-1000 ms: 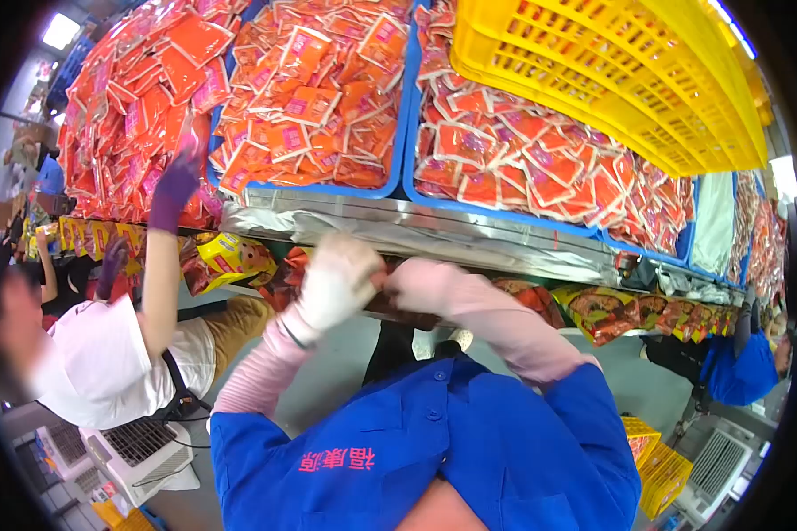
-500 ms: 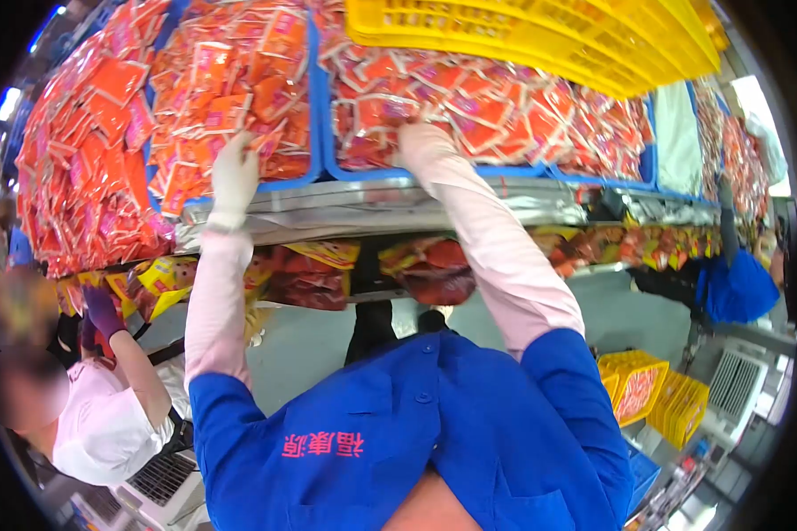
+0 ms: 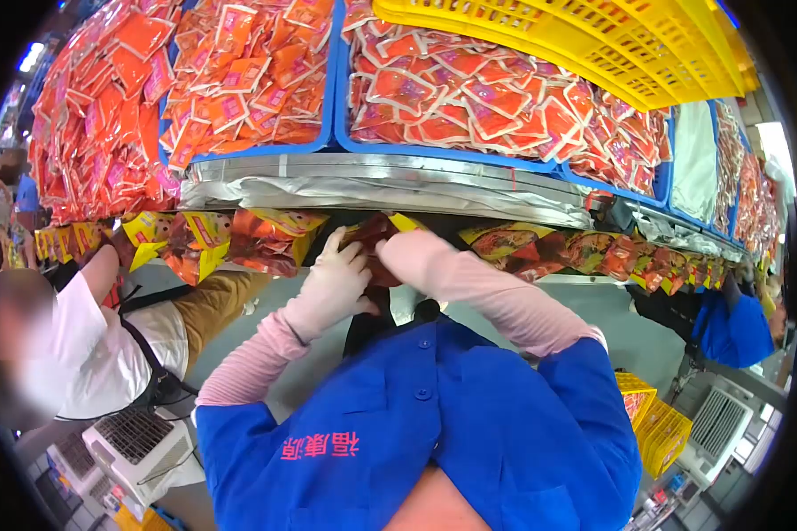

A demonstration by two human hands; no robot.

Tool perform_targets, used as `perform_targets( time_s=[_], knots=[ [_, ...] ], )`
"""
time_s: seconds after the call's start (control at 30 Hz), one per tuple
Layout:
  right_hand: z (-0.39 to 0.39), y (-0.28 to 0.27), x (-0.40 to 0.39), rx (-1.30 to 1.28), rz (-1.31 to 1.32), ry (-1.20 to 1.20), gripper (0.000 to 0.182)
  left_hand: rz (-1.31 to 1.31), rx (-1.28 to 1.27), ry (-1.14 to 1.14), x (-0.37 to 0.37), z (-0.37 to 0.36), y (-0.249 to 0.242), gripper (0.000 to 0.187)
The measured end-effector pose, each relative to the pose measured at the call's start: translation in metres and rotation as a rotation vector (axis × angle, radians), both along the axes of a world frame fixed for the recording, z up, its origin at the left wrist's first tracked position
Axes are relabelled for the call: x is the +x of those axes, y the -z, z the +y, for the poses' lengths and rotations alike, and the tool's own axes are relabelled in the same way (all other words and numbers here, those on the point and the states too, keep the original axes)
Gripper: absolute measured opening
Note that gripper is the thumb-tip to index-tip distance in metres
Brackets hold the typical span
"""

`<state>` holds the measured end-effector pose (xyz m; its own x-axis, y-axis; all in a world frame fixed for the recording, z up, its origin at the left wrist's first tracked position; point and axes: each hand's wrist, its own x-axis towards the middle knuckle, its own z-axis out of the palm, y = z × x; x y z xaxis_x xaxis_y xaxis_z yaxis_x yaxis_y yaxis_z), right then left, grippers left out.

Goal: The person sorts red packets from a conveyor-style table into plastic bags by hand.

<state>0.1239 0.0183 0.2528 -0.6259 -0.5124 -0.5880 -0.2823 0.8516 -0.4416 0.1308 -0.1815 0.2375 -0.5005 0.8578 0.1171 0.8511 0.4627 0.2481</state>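
Observation:
In the head view a red and yellow packaging bag (image 3: 369,232) sits in the row along the conveyor's near side, between my hands. My left hand (image 3: 336,273) is at the bag's left side, fingers curled on its edge and the thumb lower down. At the bag's right side, my right hand (image 3: 413,257) has its fingers bent in toward the bag's mouth. Those fingertips are hidden and slightly blurred, so what they hold cannot be made out. Both hands wear pale gloves. Beyond them, blue crates (image 3: 336,106) hold heaps of orange-red sachets (image 3: 496,106).
More red and yellow bags (image 3: 514,243) line the conveyor on both sides. A yellow basket (image 3: 584,44) rests over the crates at upper right. One co-worker (image 3: 97,345) stands at my left, and another in blue (image 3: 735,327) at far right.
Both hands have come back from the sachet crates toward my body and closer together, meeting at a bag in the row. The crates now appear higher in view.

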Motion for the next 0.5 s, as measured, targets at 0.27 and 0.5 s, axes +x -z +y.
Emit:
perform_targets(
  time_s=[0.27,0.5],
  knots=[
    [-0.067,0.089,-0.054,0.055,-0.111,-0.088,0.024,-0.024,0.009,0.046,-0.037,-0.023,-0.003,0.004],
    [0.012,-0.029,-0.146,-0.056,0.388,0.345,0.027,-0.031,0.243,-0.521,-0.181,-0.073,-0.026,0.009]
  ],
)
